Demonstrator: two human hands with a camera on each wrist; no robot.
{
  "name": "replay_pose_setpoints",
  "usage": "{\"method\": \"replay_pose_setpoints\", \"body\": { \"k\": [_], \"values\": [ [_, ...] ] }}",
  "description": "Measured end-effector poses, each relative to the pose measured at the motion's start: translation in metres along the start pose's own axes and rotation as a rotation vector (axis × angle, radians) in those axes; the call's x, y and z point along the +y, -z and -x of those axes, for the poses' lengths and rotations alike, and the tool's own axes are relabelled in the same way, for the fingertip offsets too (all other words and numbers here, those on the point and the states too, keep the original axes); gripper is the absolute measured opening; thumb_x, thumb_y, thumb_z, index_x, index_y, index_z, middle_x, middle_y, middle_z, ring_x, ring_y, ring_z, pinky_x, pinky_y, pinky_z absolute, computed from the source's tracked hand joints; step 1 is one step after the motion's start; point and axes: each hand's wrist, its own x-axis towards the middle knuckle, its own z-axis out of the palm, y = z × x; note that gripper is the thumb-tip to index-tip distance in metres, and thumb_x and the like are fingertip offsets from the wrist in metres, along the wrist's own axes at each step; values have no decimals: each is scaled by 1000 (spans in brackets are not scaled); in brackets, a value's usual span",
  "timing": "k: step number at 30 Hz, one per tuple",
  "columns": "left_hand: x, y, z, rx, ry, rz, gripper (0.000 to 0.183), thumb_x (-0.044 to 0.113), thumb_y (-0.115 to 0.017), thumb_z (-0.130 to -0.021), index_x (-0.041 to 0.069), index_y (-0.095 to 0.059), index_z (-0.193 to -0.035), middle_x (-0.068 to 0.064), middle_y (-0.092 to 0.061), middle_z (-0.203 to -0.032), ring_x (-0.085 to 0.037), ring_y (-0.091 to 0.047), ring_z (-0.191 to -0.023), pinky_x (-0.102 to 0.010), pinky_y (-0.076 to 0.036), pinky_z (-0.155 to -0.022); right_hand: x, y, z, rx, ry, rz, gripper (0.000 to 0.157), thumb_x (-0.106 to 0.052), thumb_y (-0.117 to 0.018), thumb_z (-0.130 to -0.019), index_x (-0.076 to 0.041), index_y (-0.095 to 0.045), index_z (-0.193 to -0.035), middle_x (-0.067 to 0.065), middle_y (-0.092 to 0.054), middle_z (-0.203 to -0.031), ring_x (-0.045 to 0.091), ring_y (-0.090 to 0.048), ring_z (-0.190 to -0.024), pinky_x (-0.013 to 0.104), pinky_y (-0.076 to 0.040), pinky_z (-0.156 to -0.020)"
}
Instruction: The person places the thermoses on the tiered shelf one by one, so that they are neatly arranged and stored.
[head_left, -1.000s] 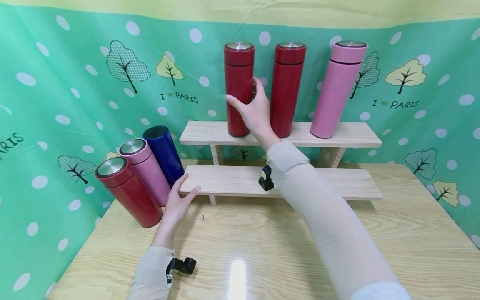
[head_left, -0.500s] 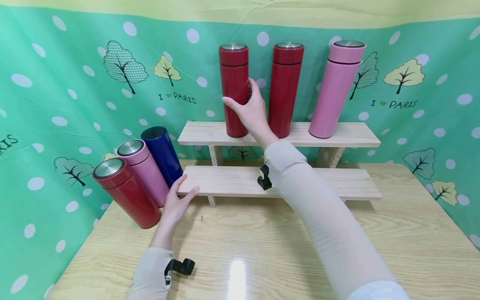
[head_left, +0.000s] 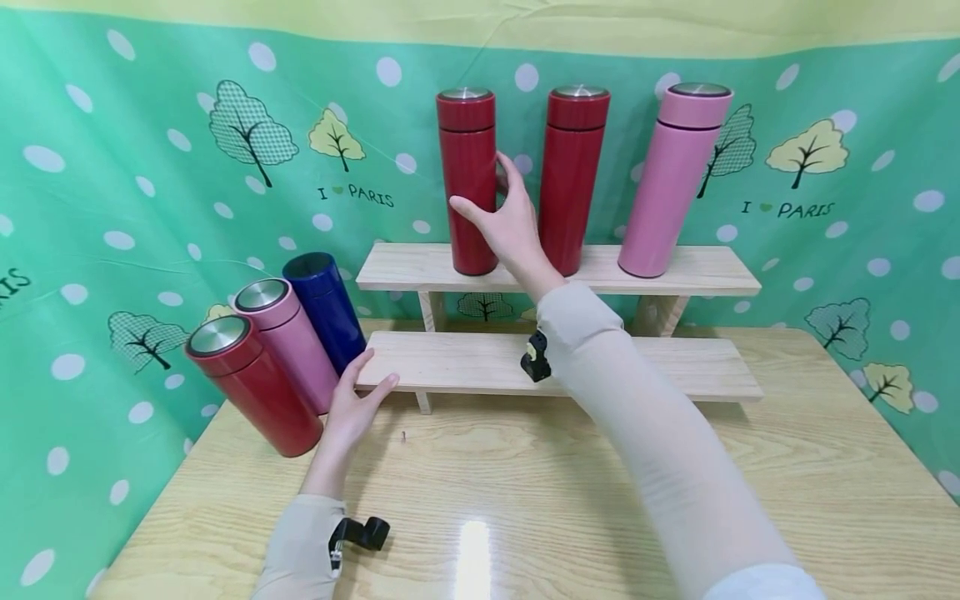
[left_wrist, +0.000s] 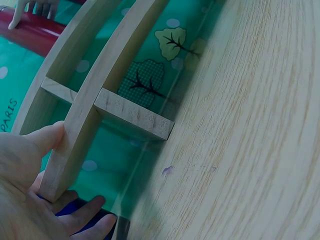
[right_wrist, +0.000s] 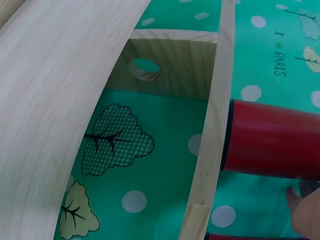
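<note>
On the upper board of a two-tier wooden shelf (head_left: 442, 358) stands a red thermos (head_left: 468, 179). My right hand (head_left: 513, 225) curves around its lower half, thumb across the front and fingers behind its right side. In the right wrist view only a little of this hand (right_wrist: 307, 212) shows, beside the thermos (right_wrist: 275, 140). My left hand (head_left: 356, 408) grips the left end of the lower board, its thumb (left_wrist: 50, 136) against the front edge and the other fingers around the end.
A second red thermos (head_left: 576, 179) and a pink one (head_left: 675, 179) stand farther right on the upper board. At the left of the table (head_left: 570, 508) are a red thermos (head_left: 258, 387), a pink thermos (head_left: 292, 346) and a blue bottle (head_left: 326, 308). A patterned cloth (head_left: 165, 250) hangs behind.
The held thermos has straightened a little, its top shifting left against the shelf. My right thumb has slid slightly to the right across its front. The left hand keeps its place on the shelf.
</note>
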Motion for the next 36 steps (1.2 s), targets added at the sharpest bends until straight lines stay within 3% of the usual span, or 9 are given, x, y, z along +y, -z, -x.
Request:
{"method": "replay_pose_setpoints", "body": {
  "k": [9,13,20,30,36],
  "values": [
    [2,2,2,-13,-1,1,70,28,-67,-97,13,-32,-156,-13,-23,-161,-29,-13,-149,-49,-14,-119,-12,16,22,-12,49,-60,84,-34,-74,-89,-20,-26,-157,0,-39,-153,8,-34,-138,32,-33,-113],
    [2,2,4,-14,-5,-2,70,28,-67,-97,13,-32,-155,-14,-23,-161,-29,-13,-149,-49,-14,-119,-8,25,30,-9,96,-89,82,-34,-75,-89,-20,-29,-156,1,-41,-151,6,-37,-135,34,-35,-111],
    [2,2,4,-11,-2,-8,69,28,-66,-97,13,-32,-155,-13,-23,-161,-29,-13,-149,-49,-14,-119,-8,42,54,-3,172,-168,72,-22,-73,-91,-17,-36,-152,0,-49,-144,10,-43,-133,27,-38,-107],
    [3,1,3,-14,-6,-22,69,29,-66,-97,13,-32,-156,-14,-23,-161,-29,-13,-149,-49,-15,-119,0,70,101,-45,224,-206,65,-4,-67,-93,-4,-37,-150,10,-51,-144,19,-45,-134,42,-34,-113],
    [2,3,3,-21,-5,-30,71,31,-66,-97,14,-30,-156,-12,-22,-162,-29,-13,-149,-50,-15,-119,6,88,126,-43,213,-210,62,0,-64,-94,-7,-38,-150,9,-52,-143,19,-46,-133,43,-35,-112]
  ]
}}
